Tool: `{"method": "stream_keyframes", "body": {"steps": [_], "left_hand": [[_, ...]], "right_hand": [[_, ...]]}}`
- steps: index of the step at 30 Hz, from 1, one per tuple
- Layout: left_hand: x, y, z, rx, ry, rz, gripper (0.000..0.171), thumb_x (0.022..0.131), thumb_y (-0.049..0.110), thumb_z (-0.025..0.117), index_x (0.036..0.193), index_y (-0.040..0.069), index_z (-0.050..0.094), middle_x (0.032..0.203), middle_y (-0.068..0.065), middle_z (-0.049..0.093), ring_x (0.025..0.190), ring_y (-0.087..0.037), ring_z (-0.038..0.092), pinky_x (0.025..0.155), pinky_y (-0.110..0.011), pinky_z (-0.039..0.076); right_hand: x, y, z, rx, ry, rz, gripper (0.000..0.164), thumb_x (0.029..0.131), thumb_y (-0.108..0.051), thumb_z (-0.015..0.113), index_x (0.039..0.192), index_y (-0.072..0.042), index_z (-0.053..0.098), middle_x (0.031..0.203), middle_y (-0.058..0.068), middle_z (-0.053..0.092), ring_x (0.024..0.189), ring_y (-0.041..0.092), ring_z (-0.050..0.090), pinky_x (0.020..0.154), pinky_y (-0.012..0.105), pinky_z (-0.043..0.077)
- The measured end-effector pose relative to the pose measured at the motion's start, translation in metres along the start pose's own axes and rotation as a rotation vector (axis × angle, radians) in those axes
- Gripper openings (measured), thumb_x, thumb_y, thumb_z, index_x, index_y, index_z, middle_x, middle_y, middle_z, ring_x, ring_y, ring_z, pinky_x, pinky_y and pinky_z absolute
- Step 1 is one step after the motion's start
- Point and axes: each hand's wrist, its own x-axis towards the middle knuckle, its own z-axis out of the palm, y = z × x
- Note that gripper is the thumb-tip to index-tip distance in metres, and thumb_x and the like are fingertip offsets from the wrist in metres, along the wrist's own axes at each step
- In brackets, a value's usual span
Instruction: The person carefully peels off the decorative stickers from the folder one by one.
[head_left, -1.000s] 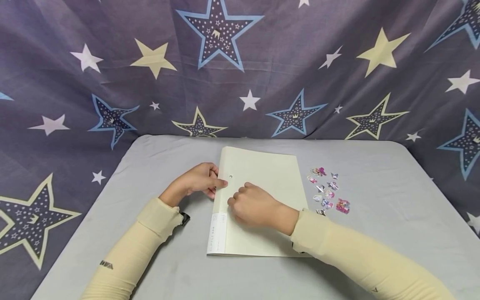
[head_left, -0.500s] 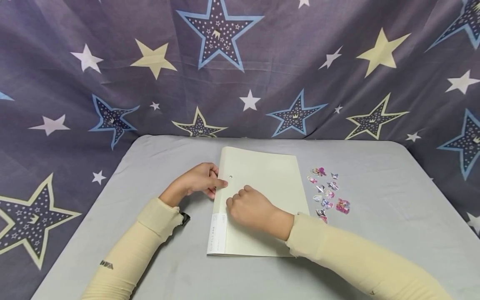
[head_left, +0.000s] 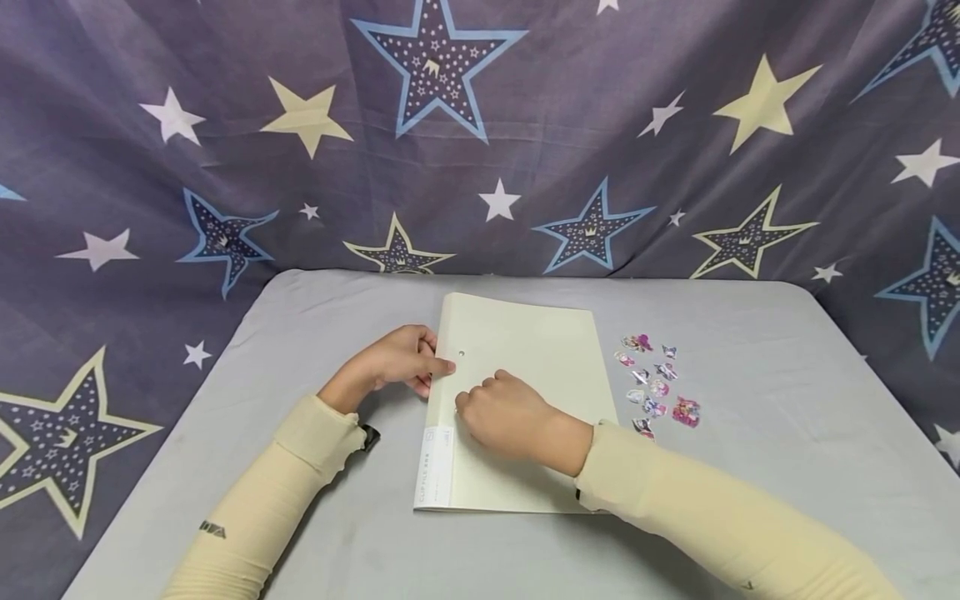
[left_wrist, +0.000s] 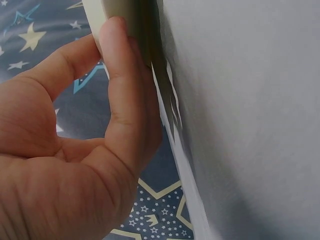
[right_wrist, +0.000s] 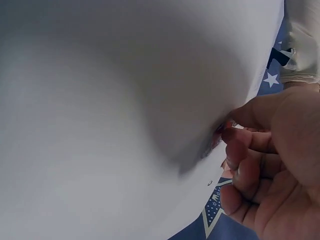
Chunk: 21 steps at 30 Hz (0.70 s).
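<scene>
A cream clip file folder (head_left: 540,342) lies closed on the grey-covered table, with a white label (head_left: 433,467) at the lower end of its spine. At the spine's left side, my left hand (head_left: 397,358) grips the folder, thumb on the cover and fingers along the edge. My right hand (head_left: 506,417) is low over the cover, fingers curled. In the right wrist view its thumb and index finger pinch a small colourful sticker (right_wrist: 216,137) against or just above the cover; the fingers hide part of it.
Several small shiny character stickers (head_left: 658,388) lie loose on the table (head_left: 772,375) right of the folder. A larger pink sticker (head_left: 686,412) is at their right edge. A star-patterned cloth (head_left: 480,242) hangs behind the table.
My right hand has shifted only slightly over the cover, with its fingers still curled. The left hand and folder have stayed in place.
</scene>
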Motion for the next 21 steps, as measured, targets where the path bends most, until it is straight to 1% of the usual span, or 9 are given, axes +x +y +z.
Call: {"method": "stream_keyframes", "body": {"steps": [5,9,13,16,18,21], "left_hand": [[0.000,0.001,0.001,-0.001,-0.001,0.006,0.049,0.081,0.017,0.076,0.111,-0.005,0.043,0.077,-0.012,0.058,0.056,-0.021,0.062,0.060,-0.039,0.061],[0.000,0.002,0.001,0.006,-0.002,0.007,0.049,0.081,0.017,0.076,0.110,-0.005,0.044,0.076,-0.012,0.058,0.056,-0.021,0.062,0.060,-0.039,0.061],[0.001,0.001,0.001,0.009,-0.008,0.009,0.048,0.081,0.018,0.076,0.109,-0.004,0.044,0.075,-0.011,0.059,0.055,-0.021,0.062,0.060,-0.040,0.061],[0.001,-0.001,0.001,0.006,-0.007,0.006,0.048,0.080,0.018,0.077,0.108,-0.003,0.044,0.075,-0.012,0.059,0.055,-0.021,0.062,0.060,-0.040,0.061],[0.001,-0.002,0.000,0.007,-0.007,0.005,0.048,0.080,0.018,0.077,0.108,-0.003,0.044,0.075,-0.012,0.059,0.054,-0.021,0.062,0.060,-0.040,0.061],[0.002,-0.003,0.000,0.012,-0.006,0.009,0.048,0.080,0.018,0.077,0.108,-0.004,0.045,0.075,-0.012,0.059,0.054,-0.022,0.063,0.059,-0.040,0.061]], "right_hand": [[0.000,-0.002,-0.001,0.006,-0.003,0.015,0.006,0.088,-0.018,0.059,0.085,-0.013,0.060,0.074,-0.001,0.063,0.065,0.015,0.058,0.059,0.029,0.047],[0.000,-0.007,-0.002,-0.054,0.017,0.015,0.004,0.087,-0.015,0.060,0.085,-0.014,0.063,0.072,-0.002,0.063,0.062,0.014,0.055,0.058,0.028,0.045],[0.001,-0.015,0.002,-0.121,0.055,0.015,0.008,0.088,-0.013,0.060,0.081,-0.015,0.064,0.067,-0.004,0.061,0.057,0.013,0.052,0.056,0.026,0.043],[0.002,-0.018,0.006,-0.143,0.072,0.018,0.012,0.089,-0.014,0.058,0.078,-0.015,0.062,0.064,-0.004,0.060,0.055,0.011,0.050,0.056,0.026,0.044],[0.004,-0.019,0.008,-0.151,0.068,0.011,0.013,0.090,-0.014,0.058,0.078,-0.015,0.061,0.063,-0.005,0.059,0.055,0.010,0.049,0.056,0.026,0.045],[0.007,-0.017,0.011,-0.142,0.040,-0.005,0.014,0.091,-0.014,0.056,0.078,-0.015,0.060,0.063,-0.005,0.059,0.054,0.009,0.049,0.056,0.026,0.046]]}}
